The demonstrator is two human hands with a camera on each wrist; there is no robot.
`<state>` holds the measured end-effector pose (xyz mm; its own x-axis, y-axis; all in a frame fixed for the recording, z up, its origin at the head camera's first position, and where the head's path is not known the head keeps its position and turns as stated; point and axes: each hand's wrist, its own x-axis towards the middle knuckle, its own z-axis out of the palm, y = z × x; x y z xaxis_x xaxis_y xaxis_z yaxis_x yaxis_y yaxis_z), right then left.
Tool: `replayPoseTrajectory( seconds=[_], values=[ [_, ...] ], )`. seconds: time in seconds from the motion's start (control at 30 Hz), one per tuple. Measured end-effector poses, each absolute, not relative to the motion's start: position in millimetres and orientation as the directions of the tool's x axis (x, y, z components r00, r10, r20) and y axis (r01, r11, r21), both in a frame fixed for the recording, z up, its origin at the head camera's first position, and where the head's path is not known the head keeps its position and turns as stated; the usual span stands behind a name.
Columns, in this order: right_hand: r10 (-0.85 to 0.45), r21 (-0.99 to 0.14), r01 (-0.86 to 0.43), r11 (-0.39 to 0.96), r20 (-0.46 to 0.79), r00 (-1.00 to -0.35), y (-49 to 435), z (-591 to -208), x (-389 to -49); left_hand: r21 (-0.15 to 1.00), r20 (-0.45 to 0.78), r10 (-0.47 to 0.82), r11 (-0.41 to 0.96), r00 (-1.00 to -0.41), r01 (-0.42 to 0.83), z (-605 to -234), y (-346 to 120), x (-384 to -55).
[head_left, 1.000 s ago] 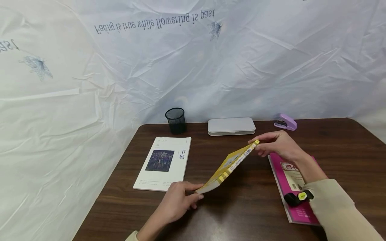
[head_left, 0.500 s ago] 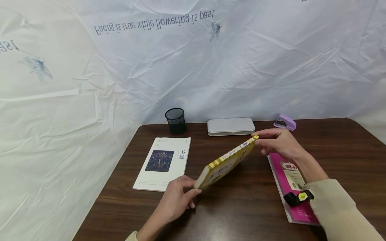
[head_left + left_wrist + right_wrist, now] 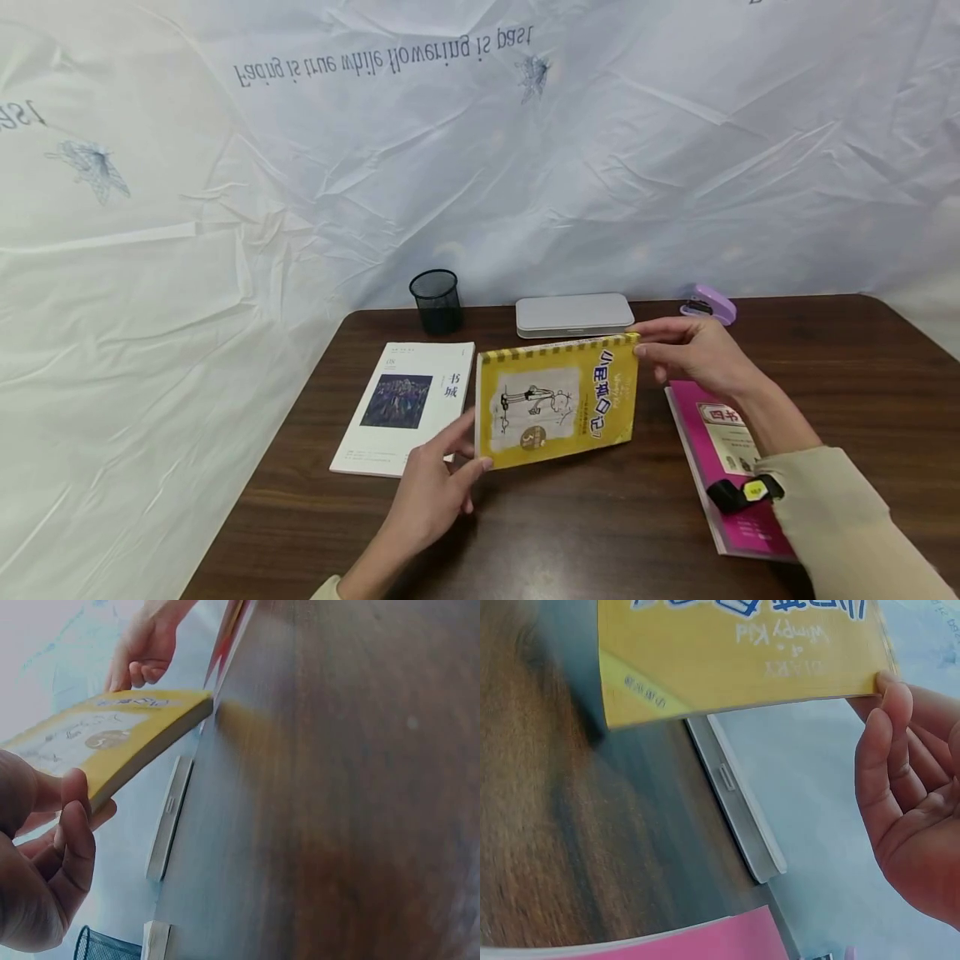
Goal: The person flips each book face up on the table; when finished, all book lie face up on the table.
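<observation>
A yellow paperback book [image 3: 558,404] is held up over the table between both hands, its drawn front cover turned sideways and facing me. My left hand [image 3: 435,487] pinches its left edge, thumb on the cover and fingers behind. At the upper right corner, my right hand [image 3: 693,358] pinches the book between thumb and fingers. The right wrist view shows the lettered end of the yellow cover [image 3: 742,667] beside the right fingertips. From the left wrist, the book's page edge [image 3: 154,750] can be seen slanting away above the table.
A white book [image 3: 420,450] lies left on the dark wooden table [image 3: 585,533]. A pink book [image 3: 705,467] lies partly under the right forearm. Along the back stand a black mesh pen cup [image 3: 437,304], a white pencil case [image 3: 574,314] and a purple stapler [image 3: 716,304].
The yellow book has turned from edge-on, spine toward me, until its front cover faces me. Both hands keep hold of it and have shifted only slightly.
</observation>
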<state>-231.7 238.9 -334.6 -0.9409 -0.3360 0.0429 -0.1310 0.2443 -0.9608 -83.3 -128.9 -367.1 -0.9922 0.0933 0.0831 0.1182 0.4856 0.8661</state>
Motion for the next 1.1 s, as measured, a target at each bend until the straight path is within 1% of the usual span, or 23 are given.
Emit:
replayPoseTrajectory(
  seconds=[0.23, 0.43, 0.63, 0.9, 1.1],
  values=[
    [-0.321, -0.956, -0.108, 0.272, 0.015, -0.947, 236.0, -337.8, -232.7, 0.884, 0.031, 0.086, 0.463, -0.996, 0.067, -364.8, -128.0, -83.4],
    [-0.33, -0.955, -0.113, 0.273, 0.018, -0.944, 232.9, -340.4, -233.1, 0.887, 0.009, 0.11, 0.459, -0.994, 0.059, -363.8, -128.6, -83.5],
    [-0.321, -0.964, -0.087, 0.251, 0.002, -0.947, 228.9, -345.7, -235.4, 0.89, -0.012, 0.13, 0.454, -0.991, 0.049, -364.4, -130.9, -84.0],
    [-0.297, -0.953, -0.067, 0.295, -0.025, -0.955, 226.1, -351.4, -237.7, 0.907, -0.021, 0.144, 0.419, -0.989, 0.042, -367.4, -134.3, -87.0],
    [-0.299, -0.959, -0.051, 0.28, -0.037, -0.953, 221.8, -355.5, -238.8, 0.916, -0.046, 0.15, 0.401, -0.988, 0.018, -366.9, -136.8, -87.3]
  ],
)
